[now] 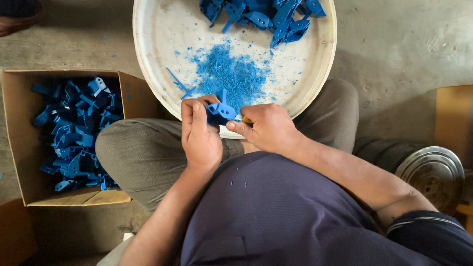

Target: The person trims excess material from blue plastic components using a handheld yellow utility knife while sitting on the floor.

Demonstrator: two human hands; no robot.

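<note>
The left hand is gripping a blue plastic part in closed fingers. The right hand is pinching a small blade against it, over the white basin's near rim.

- Rough grey concrete floor, lit by soft, even daylight.
- Open cardboard box at left.
- Round metal lid at lower right, beside a brown cardboard edge.

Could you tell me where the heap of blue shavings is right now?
In the head view, the blue shavings lie mid-frame in the white basin, just beyond the two hands and below the blue parts at its far edge.
</note>
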